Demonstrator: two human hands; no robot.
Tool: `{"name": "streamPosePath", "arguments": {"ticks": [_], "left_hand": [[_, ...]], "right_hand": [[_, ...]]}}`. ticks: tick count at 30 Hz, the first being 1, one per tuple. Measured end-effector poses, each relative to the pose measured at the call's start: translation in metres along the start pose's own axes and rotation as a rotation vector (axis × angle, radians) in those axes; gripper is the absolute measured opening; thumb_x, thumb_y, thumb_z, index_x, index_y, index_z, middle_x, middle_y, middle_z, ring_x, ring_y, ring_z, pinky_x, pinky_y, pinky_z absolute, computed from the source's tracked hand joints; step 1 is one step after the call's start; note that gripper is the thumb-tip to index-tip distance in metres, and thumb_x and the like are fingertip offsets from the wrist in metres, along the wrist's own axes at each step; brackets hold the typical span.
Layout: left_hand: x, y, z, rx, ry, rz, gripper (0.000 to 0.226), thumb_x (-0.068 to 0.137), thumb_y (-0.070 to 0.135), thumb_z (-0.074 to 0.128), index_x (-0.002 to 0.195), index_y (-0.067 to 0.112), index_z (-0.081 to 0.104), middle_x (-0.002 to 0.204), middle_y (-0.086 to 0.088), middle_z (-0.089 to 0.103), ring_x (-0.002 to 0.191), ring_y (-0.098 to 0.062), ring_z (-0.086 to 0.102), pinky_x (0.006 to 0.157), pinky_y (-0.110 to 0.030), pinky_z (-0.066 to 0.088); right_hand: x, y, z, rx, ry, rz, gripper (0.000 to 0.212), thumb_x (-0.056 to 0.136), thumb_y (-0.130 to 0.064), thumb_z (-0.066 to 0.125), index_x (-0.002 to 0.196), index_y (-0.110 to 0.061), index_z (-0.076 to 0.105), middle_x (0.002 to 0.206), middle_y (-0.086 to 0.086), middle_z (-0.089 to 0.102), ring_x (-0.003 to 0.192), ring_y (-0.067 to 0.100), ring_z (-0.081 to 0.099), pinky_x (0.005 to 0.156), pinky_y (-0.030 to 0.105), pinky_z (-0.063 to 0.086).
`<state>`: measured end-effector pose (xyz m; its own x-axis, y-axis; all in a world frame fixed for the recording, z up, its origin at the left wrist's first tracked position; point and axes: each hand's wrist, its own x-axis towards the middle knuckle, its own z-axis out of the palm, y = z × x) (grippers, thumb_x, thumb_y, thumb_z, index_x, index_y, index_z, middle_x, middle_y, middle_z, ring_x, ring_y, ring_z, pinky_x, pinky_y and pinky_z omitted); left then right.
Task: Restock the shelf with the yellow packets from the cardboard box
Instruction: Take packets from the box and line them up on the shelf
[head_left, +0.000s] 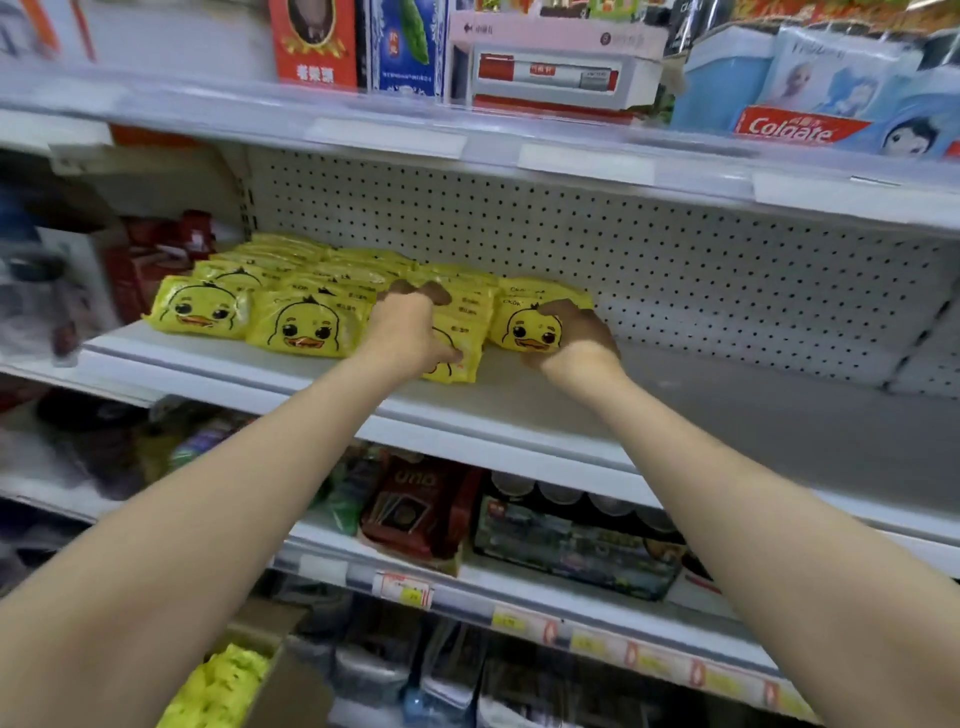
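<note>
Yellow duck-face packets (304, 325) lie in rows on the left part of the white middle shelf (519, 400). My left hand (410, 327) grips a stack of these packets (465, 322), fingers curled over its top and thumb at its lower front. My right hand (576, 332) holds the rightmost packet (524, 325) from its right side, fingers wrapped over its top edge. The cardboard box (275, 670), at the bottom left, holds more yellow packets (223, 686).
A perforated back panel (675, 270) stands behind the shelf, whose right half is bare. Toothpaste boxes (795, 127) and other cartons fill the shelf above. Dark and red packages (421, 509) sit on the shelf below, with price tags (405, 590) along its edge.
</note>
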<state>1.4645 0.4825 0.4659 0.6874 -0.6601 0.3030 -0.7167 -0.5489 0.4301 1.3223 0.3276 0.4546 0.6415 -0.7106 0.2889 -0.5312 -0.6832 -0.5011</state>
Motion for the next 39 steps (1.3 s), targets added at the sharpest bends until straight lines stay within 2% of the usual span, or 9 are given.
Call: {"name": "streamPosePath", "arguments": {"ticks": [2, 7, 11, 15, 19, 23, 27, 32, 39], "left_hand": [[-0.042, -0.015, -0.008, -0.024, 0.007, -0.039, 0.072, 0.072, 0.039, 0.084, 0.134, 0.025, 0.05, 0.133, -0.014, 0.044, 0.125, -0.035, 0.042, 0.099, -0.041, 0.04], [-0.141, -0.064, -0.026, -0.009, -0.019, -0.178, 0.077, 0.072, 0.036, 0.084, 0.138, 0.026, 0.047, 0.135, -0.012, 0.042, 0.126, -0.034, 0.041, 0.102, -0.044, 0.042], [-0.203, -0.11, -0.045, 0.071, -0.03, -0.323, 0.069, 0.069, 0.039, 0.084, 0.13, 0.03, 0.053, 0.126, -0.009, 0.046, 0.121, -0.035, 0.043, 0.1, -0.042, 0.043], [-0.251, -0.154, -0.06, 0.121, -0.033, -0.451, 0.073, 0.067, 0.041, 0.085, 0.132, 0.03, 0.052, 0.127, -0.011, 0.046, 0.119, -0.035, 0.045, 0.102, -0.043, 0.043], [-0.276, -0.202, -0.068, 0.14, -0.051, -0.509, 0.073, 0.067, 0.04, 0.085, 0.131, 0.029, 0.053, 0.127, -0.011, 0.047, 0.121, -0.034, 0.044, 0.1, -0.045, 0.044], [-0.28, -0.257, -0.064, 0.135, -0.102, -0.556, 0.07, 0.075, 0.036, 0.08, 0.137, 0.03, 0.048, 0.134, -0.009, 0.043, 0.126, -0.032, 0.039, 0.1, -0.043, 0.043], [-0.277, -0.333, -0.045, 0.099, -0.193, -0.579, 0.075, 0.073, 0.039, 0.082, 0.138, 0.032, 0.047, 0.136, -0.008, 0.043, 0.128, -0.032, 0.038, 0.099, -0.046, 0.045], [-0.271, -0.445, -0.023, 0.095, -0.393, -0.598, 0.081, 0.073, 0.042, 0.082, 0.142, 0.028, 0.043, 0.141, -0.011, 0.041, 0.131, -0.033, 0.037, 0.102, -0.049, 0.043], [-0.277, -0.572, 0.01, 0.064, -0.71, -0.604, 0.071, 0.077, 0.042, 0.079, 0.139, 0.027, 0.047, 0.136, -0.012, 0.045, 0.125, -0.034, 0.045, 0.1, -0.042, 0.044]], "right_hand": [[-0.034, -0.015, 0.004, 0.011, -0.05, -0.052, 0.068, 0.081, -0.036, 0.078, 0.14, -0.028, 0.046, 0.124, 0.007, 0.055, 0.122, 0.029, 0.052, 0.09, 0.036, 0.049], [-0.11, -0.052, 0.03, 0.071, -0.181, -0.21, 0.068, 0.083, -0.039, 0.078, 0.141, -0.024, 0.046, 0.146, 0.006, 0.044, 0.137, 0.027, 0.037, 0.106, 0.042, 0.039], [-0.151, -0.085, 0.064, 0.122, -0.293, -0.284, 0.065, 0.083, -0.041, 0.077, 0.139, -0.025, 0.048, 0.144, 0.004, 0.046, 0.135, 0.026, 0.04, 0.102, 0.041, 0.04], [-0.185, -0.118, 0.106, 0.117, -0.393, -0.329, 0.067, 0.078, -0.044, 0.079, 0.135, -0.027, 0.05, 0.131, 0.003, 0.054, 0.123, 0.026, 0.051, 0.096, 0.04, 0.049], [-0.204, -0.147, 0.15, 0.073, -0.512, -0.36, 0.069, 0.08, -0.042, 0.078, 0.139, -0.027, 0.047, 0.135, 0.005, 0.05, 0.125, 0.027, 0.048, 0.096, 0.039, 0.047], [-0.206, -0.177, 0.204, 0.054, -0.619, -0.351, 0.069, 0.081, -0.039, 0.077, 0.141, -0.028, 0.044, 0.139, 0.007, 0.051, 0.125, 0.028, 0.051, 0.096, 0.038, 0.047], [-0.209, -0.209, 0.274, 0.031, -0.697, -0.303, 0.07, 0.079, -0.035, 0.08, 0.141, -0.029, 0.046, 0.139, 0.007, 0.053, 0.125, 0.028, 0.052, 0.09, 0.034, 0.044], [-0.218, -0.248, 0.367, -0.039, -0.824, -0.178, 0.072, 0.08, -0.031, 0.082, 0.143, -0.021, 0.048, 0.143, 0.008, 0.053, 0.124, 0.027, 0.056, 0.092, 0.03, 0.046], [-0.25, -0.26, 0.467, -0.086, -1.025, 0.059, 0.066, 0.082, -0.033, 0.08, 0.14, -0.021, 0.052, 0.143, 0.006, 0.054, 0.129, 0.026, 0.052, 0.097, 0.031, 0.044]]}}
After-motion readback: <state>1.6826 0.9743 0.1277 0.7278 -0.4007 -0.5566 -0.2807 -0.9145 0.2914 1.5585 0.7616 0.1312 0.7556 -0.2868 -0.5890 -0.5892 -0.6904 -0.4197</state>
